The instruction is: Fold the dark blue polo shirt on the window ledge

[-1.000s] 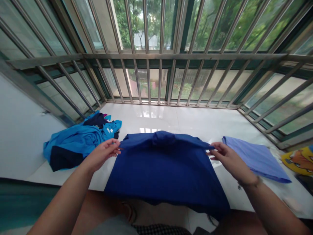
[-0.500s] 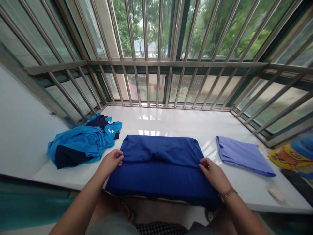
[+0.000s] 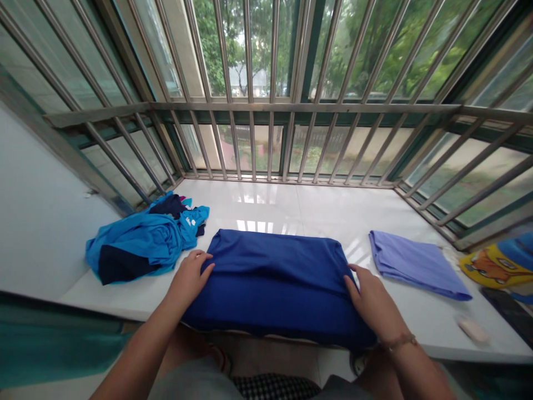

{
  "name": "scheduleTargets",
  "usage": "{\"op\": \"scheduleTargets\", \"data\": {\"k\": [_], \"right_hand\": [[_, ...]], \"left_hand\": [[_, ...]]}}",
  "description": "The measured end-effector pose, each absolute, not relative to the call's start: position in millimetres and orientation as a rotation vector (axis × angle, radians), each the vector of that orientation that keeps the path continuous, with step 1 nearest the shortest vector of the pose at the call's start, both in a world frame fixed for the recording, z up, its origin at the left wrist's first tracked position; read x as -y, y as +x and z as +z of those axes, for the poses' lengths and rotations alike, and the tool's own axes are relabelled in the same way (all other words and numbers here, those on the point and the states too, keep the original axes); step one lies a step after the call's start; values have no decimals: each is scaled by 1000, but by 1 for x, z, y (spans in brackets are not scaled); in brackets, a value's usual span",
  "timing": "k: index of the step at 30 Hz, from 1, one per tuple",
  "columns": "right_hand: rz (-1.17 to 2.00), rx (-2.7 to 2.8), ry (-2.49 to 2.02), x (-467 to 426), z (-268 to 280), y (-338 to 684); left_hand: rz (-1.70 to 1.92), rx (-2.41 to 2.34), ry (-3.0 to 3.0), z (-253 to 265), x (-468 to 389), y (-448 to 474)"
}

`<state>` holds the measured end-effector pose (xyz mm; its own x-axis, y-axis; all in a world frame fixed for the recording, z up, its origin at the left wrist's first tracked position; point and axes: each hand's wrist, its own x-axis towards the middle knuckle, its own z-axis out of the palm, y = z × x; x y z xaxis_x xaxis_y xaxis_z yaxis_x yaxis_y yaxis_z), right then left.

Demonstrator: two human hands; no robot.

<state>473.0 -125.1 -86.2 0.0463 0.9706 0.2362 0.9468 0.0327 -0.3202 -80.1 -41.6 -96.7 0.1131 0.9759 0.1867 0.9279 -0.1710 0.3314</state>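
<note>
A dark blue folded cloth (image 3: 275, 300) lies in front of me on a white ledge, its near edge hanging over the ledge's front. Whether it is a shirt or another garment I cannot tell. At its left edge rests my left hand (image 3: 194, 278), thumb and fingers apart, the tips touching the fabric. My right hand (image 3: 372, 300), with a bracelet at the wrist, is at the right edge, its thumb on the cloth and its fingers spread from it. A soft crease runs across the cloth between both hands.
Left of the cloth is a crumpled bright blue and navy garment heap (image 3: 141, 244). To the right lie a folded lavender cloth (image 3: 416, 266), a small pale pinkish object (image 3: 472, 329), a dark flat object (image 3: 506, 311) and a yellow-and-blue item (image 3: 491, 264). Metal window bars (image 3: 266, 106) enclose the ledge (image 3: 266, 205).
Both hands have loosened from a pinch on the cloth's side edges, and their fingers have spread. The crease in the upper layer looks flatter. The view has shifted slightly.
</note>
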Motion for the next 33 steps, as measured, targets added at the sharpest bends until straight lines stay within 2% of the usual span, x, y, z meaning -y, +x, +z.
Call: {"op": "scheduleTargets", "data": {"k": [3,7,13,17,20,26,33], "right_hand": [[43,2218,-1817,136,-110,458],[74,2276,-1994,139,-134,456],[169,2194,-2169,117,-123,465],[282,2159,-2136,90,-94,472],[219,2091,-2142,56,-70,480],[240,2212,-2100,-18,-52,494],[288,2188,-2122,-50,-52,523]], "left_hand": [[446,-1757,2383,-105,54,-69],[210,-1742,2424,-126,73,-55],[111,-1859,2395,-113,73,-37],[122,-1926,2320,-74,25,-32],[112,-1940,2280,-56,-30,-35],[13,-1808,2193,-55,-115,-44],[72,-1729,2032,-61,-141,-59]]}}
